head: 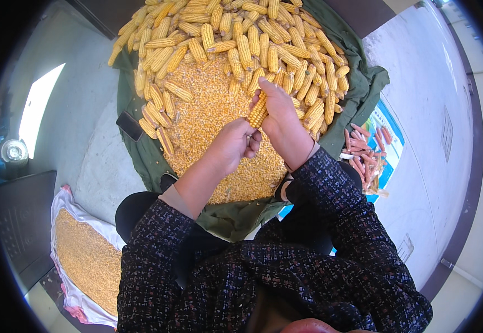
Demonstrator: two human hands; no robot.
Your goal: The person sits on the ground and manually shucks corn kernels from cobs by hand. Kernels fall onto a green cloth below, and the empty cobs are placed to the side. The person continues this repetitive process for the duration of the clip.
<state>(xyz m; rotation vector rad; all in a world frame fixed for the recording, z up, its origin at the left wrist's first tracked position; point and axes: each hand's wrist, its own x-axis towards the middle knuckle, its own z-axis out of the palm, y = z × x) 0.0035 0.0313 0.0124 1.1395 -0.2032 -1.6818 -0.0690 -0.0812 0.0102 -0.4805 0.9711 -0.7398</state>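
Note:
My right hand (278,109) is wrapped around a yellow ear of corn (258,113), thumb towards its far end. At the near end of that ear, my left hand (235,142) grips it with curled fingers; parts of the ear are hidden by both hands. Below them spreads a bed of loose corn kernels (208,112) on a dark green cloth (135,160). A large heap of whole ears of corn (241,39) covers the far side of the cloth. Several partly stripped ears (157,114) lie at the left of the kernels.
A dark smartphone (130,125) lies on the cloth's left edge. Bare reddish corncobs (362,152) are piled on a blue and white sheet (394,143) at right. At lower left, a white cloth (64,204) holds more kernels (87,262). A glass jar (13,153) stands far left.

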